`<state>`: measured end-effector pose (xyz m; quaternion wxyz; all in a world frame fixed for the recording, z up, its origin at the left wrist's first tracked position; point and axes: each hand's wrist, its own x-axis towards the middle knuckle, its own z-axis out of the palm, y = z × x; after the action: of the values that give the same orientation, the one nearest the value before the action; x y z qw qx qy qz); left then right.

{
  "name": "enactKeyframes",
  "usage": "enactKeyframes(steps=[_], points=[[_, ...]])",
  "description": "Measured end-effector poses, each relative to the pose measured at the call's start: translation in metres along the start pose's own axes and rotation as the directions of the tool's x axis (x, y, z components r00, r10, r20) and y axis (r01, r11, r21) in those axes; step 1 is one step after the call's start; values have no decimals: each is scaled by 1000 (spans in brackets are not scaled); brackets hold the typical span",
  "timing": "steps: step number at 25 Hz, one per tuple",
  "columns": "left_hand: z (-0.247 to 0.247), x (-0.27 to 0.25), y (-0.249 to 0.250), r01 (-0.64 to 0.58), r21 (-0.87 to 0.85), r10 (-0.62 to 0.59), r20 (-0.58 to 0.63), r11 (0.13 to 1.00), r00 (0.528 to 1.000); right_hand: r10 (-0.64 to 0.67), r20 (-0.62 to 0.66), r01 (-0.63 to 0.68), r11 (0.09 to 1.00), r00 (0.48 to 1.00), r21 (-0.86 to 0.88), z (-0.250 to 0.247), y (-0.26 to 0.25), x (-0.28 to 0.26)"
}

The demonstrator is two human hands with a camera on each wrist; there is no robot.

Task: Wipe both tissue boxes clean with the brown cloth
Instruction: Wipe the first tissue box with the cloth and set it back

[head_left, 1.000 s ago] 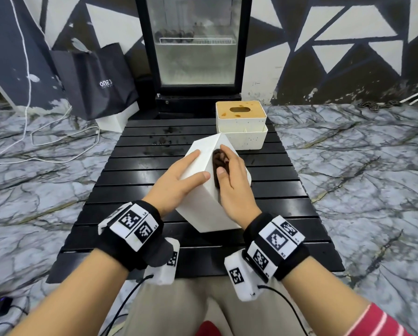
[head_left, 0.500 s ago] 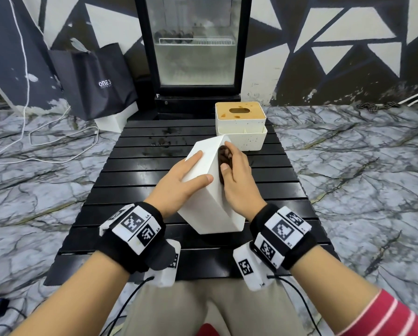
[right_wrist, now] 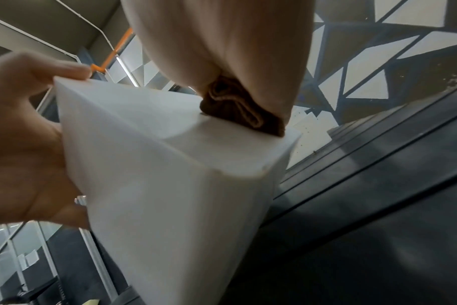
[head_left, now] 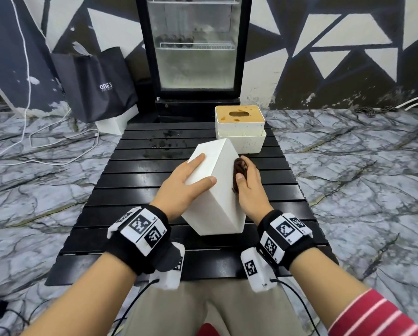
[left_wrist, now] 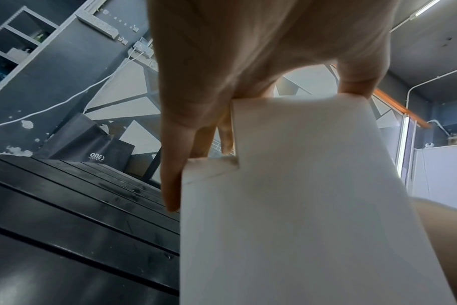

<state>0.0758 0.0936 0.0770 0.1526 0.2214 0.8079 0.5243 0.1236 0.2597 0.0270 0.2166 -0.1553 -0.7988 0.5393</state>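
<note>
A plain white tissue box (head_left: 212,190) stands tilted on one edge in the middle of the black slatted table (head_left: 135,190). My left hand (head_left: 206,169) grips its upper left side, fingers (left_wrist: 172,175) down one face and thumb over the edge. My right hand (head_left: 244,171) holds the bunched brown cloth (head_left: 238,167) and presses it against the box's right face (right_wrist: 170,165); the cloth (right_wrist: 238,111) shows under the palm. A second white tissue box (head_left: 239,134) with a stained wooden lid sits at the far right of the table.
Dark wet smears (head_left: 164,144) mark the slats behind the tilted box. A glass-door fridge (head_left: 193,57) stands beyond the table, a black bag (head_left: 99,86) to its left, and white cables (head_left: 57,141) lie on the marble floor.
My right hand has slid the cloth rightward across the box's right face. The box has turned slightly, and my left hand keeps the same hold.
</note>
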Motion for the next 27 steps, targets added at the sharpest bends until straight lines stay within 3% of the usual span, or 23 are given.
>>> enactKeyframes(steps=[4,8,11,15,20,27], points=[[0,-2,0,7,-22,-8,-11,1000,1000,42,-26,-42,999,999,5,3,5,-24],[-3,-2,-1,18,-38,-19,-15,999,1000,-21,10,21,1000,1000,9,12,-2,-46],[-4,-1,-3,22,-54,-23,-15,998,1000,-52,19,52,999,998,5,9,-3,-45],[-5,-2,-7,19,-74,-21,-25,997,999,11,1,-11,1000,1000,6,10,-5,-56],[-4,0,-5,21,-67,-23,-29,998,999,-78,35,77,996,996,39,19,-22,-58],[-3,-1,-4,10,-51,-11,-27,999,1000,-89,16,88,994,996,60,23,-33,-61]])
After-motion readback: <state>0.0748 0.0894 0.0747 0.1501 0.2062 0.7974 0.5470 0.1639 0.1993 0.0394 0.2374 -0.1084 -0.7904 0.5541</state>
